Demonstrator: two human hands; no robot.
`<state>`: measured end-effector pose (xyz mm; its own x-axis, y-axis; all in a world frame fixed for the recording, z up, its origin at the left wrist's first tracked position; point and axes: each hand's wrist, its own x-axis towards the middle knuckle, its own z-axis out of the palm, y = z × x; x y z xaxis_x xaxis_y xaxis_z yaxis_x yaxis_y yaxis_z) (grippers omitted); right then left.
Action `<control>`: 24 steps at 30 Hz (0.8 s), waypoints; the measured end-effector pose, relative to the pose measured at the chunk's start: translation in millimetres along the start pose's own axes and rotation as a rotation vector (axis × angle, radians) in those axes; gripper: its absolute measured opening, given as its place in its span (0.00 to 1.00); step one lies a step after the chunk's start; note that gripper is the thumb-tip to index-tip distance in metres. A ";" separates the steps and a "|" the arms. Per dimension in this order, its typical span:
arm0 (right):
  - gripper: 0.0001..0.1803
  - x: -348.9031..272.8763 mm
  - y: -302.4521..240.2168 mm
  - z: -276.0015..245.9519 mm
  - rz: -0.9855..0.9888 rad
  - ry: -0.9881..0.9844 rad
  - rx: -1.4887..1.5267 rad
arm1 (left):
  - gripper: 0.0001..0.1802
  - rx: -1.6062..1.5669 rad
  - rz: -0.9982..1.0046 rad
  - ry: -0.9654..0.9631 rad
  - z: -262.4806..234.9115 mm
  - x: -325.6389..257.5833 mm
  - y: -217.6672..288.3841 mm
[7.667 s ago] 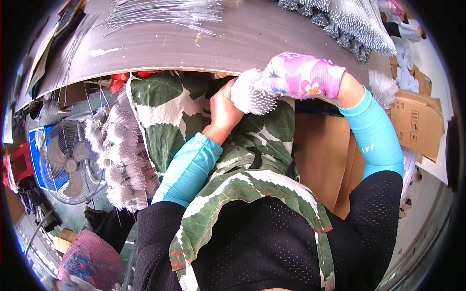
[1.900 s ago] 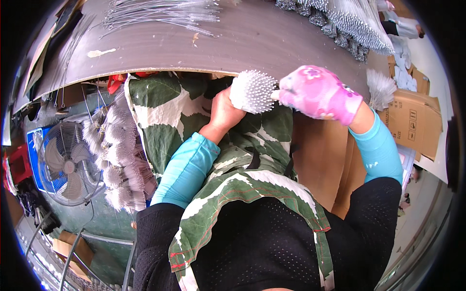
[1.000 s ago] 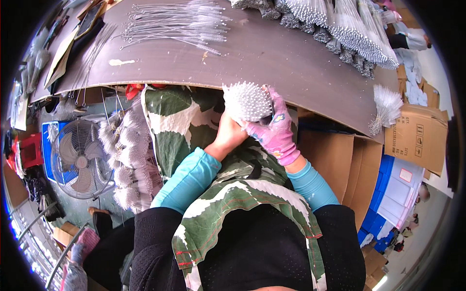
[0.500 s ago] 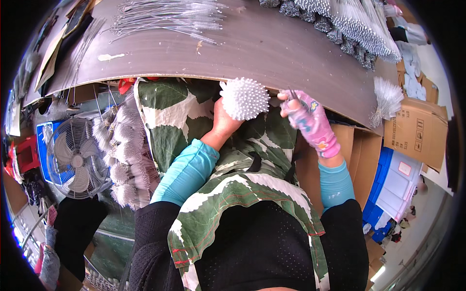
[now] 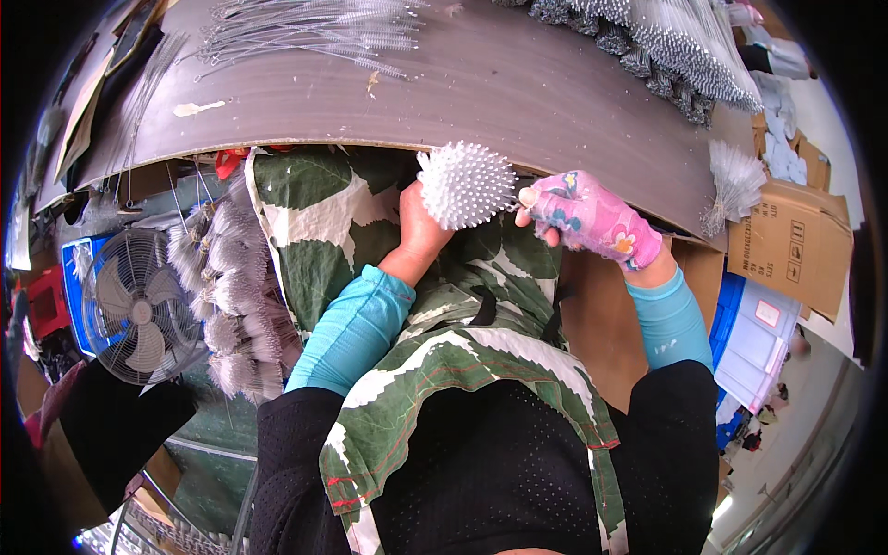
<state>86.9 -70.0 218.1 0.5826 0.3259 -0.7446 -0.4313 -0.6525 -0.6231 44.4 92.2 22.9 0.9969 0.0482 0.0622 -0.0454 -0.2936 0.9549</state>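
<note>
My left hand (image 5: 425, 222), bare below a turquoise sleeve, is closed around a round, tightly packed bundle of white-tipped wire brushes (image 5: 467, 185). Their tips face up as a knobbly dome, just off the table's near edge and above my camouflage apron (image 5: 319, 199). At the bundle's right side is my right hand (image 5: 564, 213), in a pink flowered glove with bare fingertips. Its thumb and fingers are pinched together by the brush tips. A small dark thin thing shows at the pinch, too small to name.
Loose wire brushes (image 5: 314, 32) lie across the brown table (image 5: 518, 102). Stacked brush bundles (image 5: 671, 60) fill its far right, and a small bundle (image 5: 733, 185) sits at its right edge. More hang at left (image 5: 236, 277), beside a fan (image 5: 141, 310). Cardboard boxes (image 5: 791, 240) stand right.
My right hand has moved left and turned inward, from apart to right beside the bundle. My left hand still holds the bundle in nearly the same place. The person at lower left has moved.
</note>
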 end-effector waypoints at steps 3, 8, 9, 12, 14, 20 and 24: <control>0.21 3.7 -2.6 3.9 0.038 0.029 -0.028 | 0.11 0.032 0.000 -0.009 0.5 -0.6 -3.6; 0.19 9.6 2.6 2.8 -0.006 0.011 0.006 | 0.12 -0.009 0.048 0.028 3.2 0.3 -1.8; 0.19 11.7 3.5 2.0 -0.006 0.009 0.006 | 0.11 0.028 0.056 0.017 2.3 0.0 -1.9; 0.21 14.4 2.1 0.5 -0.019 0.062 -0.105 | 0.12 -0.006 0.019 0.025 3.7 -1.2 -4.5; 0.21 13.7 -6.7 1.6 -0.056 0.085 -0.269 | 0.12 0.026 0.054 0.026 2.7 -0.5 -6.1; 0.22 11.4 -3.7 -0.3 -0.071 0.084 -0.224 | 0.12 0.062 0.074 0.022 3.7 -0.1 -7.5; 0.22 10.8 -2.9 -5.2 -0.042 0.058 -0.199 | 0.13 0.048 0.050 0.036 3.9 -0.3 -6.0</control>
<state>98.0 -68.1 213.2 0.6385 0.3193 -0.7003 -0.2643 -0.7635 -0.5892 44.6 90.2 16.0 0.9905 0.0662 0.1209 -0.0914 -0.3415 0.9354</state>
